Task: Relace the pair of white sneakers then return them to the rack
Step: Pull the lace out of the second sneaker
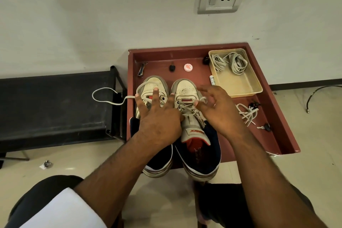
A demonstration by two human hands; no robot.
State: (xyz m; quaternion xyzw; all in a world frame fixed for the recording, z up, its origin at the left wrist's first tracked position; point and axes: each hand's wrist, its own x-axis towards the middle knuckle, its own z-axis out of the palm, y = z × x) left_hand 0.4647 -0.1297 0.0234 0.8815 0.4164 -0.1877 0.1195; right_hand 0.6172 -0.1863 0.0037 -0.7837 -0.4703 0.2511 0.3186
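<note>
While both sneakers sit toe-far on the red worktop (277,116), the relacing step is in hand.
Left hand (159,116): fingers spread flat, pressing the left sneaker (153,87) steady.
Right hand (218,109): fingertips seem to pinch the lace (202,99) at the right sneaker (187,89)'s far eyelets.
Loose lace end (103,96): trails left over the black rack (55,105).
Next move: likely threading that pinched end through the next eyelet, keeping tension even.
</note>
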